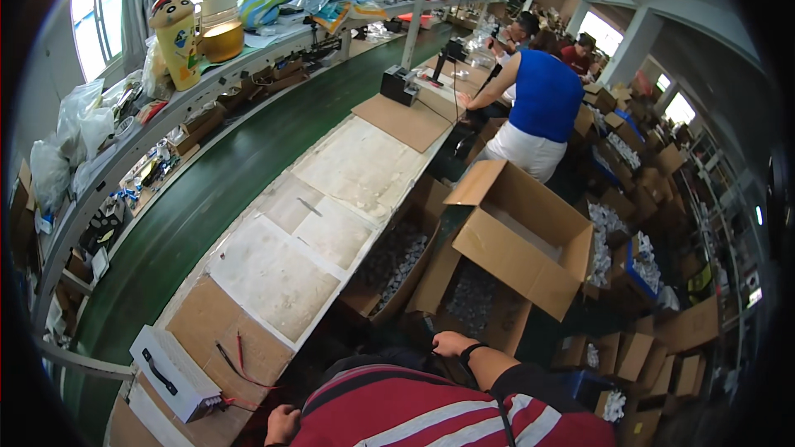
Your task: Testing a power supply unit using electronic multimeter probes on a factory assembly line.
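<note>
My right hand (454,344), a dark band on its wrist, is at the near edge of a cardboard box (432,281) holding many small clear parts (470,300). Its fingers are curled, and a short dark piece (429,324) shows just past them; I cannot tell what it is. Low by the table's near corner is my left hand (283,424), fingers bent into a fist and partly hidden by my body. On the cardboard sheet (217,314) near it stands a white instrument case (175,374) with a black handle. Red and black test leads (240,349) lie beside it.
A large open carton (522,252) rests tilted over the parts box. Another parts box (418,258) sits under the worktable (277,269). Ahead, a person in a blue top (546,87) works at the bench. Stacked boxes (629,281) crowd the right; a green belt (199,199) runs left.
</note>
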`<state>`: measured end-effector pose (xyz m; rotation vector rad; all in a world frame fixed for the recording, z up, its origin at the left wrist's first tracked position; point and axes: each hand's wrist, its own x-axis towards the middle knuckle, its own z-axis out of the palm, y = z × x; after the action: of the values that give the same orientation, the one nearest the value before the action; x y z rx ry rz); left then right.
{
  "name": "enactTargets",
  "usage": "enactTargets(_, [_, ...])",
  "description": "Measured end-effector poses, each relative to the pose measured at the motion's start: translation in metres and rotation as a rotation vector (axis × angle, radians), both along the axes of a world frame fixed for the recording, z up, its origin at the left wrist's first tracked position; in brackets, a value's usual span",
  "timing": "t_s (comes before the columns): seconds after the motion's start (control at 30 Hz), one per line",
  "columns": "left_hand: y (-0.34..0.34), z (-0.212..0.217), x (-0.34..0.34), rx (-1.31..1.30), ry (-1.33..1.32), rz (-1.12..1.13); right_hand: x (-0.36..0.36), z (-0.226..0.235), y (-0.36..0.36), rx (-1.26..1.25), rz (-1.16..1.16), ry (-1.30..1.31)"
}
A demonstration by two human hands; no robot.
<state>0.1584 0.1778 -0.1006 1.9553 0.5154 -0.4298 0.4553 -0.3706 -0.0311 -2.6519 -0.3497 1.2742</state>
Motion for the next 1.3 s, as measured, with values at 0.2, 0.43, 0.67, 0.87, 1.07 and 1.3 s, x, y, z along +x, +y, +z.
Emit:
enactTargets(0.2, [-0.053, 0.151, 0.071, 0.133, 0.116, 0.032, -0.037, -0.012, -0.023, 0.043, -0.005, 0.015])
enactTargets(0.43, [-0.059, 0.220, 0.134, 0.127, -0.201, -0.049, -0.042, -0.033, -0.051, 0.051, -0.007, 0.010])
enactTargets(0.67, [-0.133, 0.473, 0.192, 0.167, -0.985, -0.418, -0.013, -0.026, -0.059, 0.035, 0.031, -0.019])
enactTargets(0.87, [-0.215, 0.597, 0.201, -0.439, -1.266, -0.718, -0.001, -0.003, -0.054, 0.195, -0.084, -0.135])
enactTargets(1.07, [-0.311, 0.630, 0.258, -1.148, -1.006, -1.088, -0.056, -0.003, -0.134, 0.330, -0.279, -0.182])
enactTargets(1.3, [-0.399, 0.636, 0.255, -1.301, -0.923, -1.079, -0.203, -0.060, -0.311, -0.071, -0.329, 0.021])
